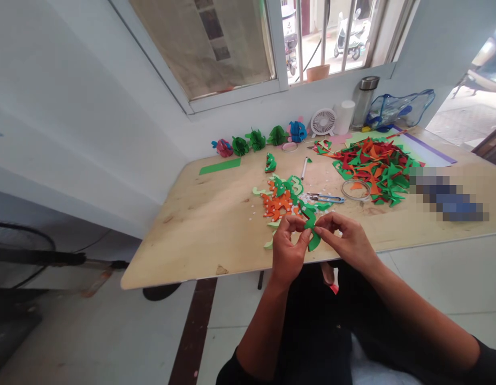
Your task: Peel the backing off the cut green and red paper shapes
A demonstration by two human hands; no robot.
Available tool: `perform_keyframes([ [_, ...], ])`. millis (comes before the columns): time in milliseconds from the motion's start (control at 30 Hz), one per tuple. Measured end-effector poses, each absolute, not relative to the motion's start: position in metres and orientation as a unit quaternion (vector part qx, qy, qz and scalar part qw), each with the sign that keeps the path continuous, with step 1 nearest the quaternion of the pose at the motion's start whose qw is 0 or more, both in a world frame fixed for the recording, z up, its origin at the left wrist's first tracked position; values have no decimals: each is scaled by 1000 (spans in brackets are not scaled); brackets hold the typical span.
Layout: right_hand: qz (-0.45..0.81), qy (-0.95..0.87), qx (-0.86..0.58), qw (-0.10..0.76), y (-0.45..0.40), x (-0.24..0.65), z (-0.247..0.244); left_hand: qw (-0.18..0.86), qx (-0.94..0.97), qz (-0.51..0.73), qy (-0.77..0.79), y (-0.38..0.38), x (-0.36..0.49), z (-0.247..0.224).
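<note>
A curved green paper piece (314, 243) is pinched between both hands above the table's front edge. My left hand (289, 247) grips its left side with thumb and fingers. From the right, my right hand (347, 239) closes its thumb and fingertips on the same piece. Just beyond the hands lie orange paper cutouts (276, 205) and green wavy cutouts (285, 184), with small white bits scattered round them. Blue-handled snips (326, 198) rest to the right of these cutouts.
Red and green paper scraps (378, 166) are heaped at the right, beside a tape roll (355, 189). Folded paper figures (256, 139), a small fan (323, 122) and a bottle (364, 102) line the wall. A green strip (220, 166) and a pen (304, 168) lie nearer.
</note>
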State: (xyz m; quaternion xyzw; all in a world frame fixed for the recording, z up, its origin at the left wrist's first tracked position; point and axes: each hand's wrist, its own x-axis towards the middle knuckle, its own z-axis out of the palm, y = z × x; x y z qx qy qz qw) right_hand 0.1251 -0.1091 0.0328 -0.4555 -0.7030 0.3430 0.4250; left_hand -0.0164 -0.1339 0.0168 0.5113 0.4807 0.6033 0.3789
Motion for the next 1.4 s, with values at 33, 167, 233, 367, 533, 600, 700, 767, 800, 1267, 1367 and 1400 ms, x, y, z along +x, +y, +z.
perform_keyframes([
  [33,353,-698,-457,423,-108,126,32,384,508,604,479,-134,-16,17],
  [167,355,-692,-458,430,-106,127,28,393,498,605,480,-134,-16,16],
  [233,340,-693,-458,441,-107,127,27,390,498,605,484,-133,-15,16],
  [367,279,-702,-460,467,-114,128,30,373,502,606,492,-134,-14,16],
  [533,229,-737,-440,459,-119,127,32,359,512,611,486,-135,-12,17],
  [600,223,-741,-437,458,-119,127,31,353,518,608,488,-136,-12,18],
  [700,230,-747,-425,456,-117,127,29,348,520,604,494,-136,-12,19],
  [767,240,-750,-417,453,-116,127,29,351,518,603,496,-136,-12,19],
  [800,247,-751,-414,451,-116,127,29,352,517,602,497,-136,-12,19],
  [1267,567,-575,-395,438,-110,128,29,382,506,601,486,-133,-11,21],
  [1367,538,-579,-409,455,-111,128,29,386,504,602,484,-134,-10,20],
  [1400,527,-583,-415,458,-112,127,28,387,502,603,483,-134,-9,20],
])
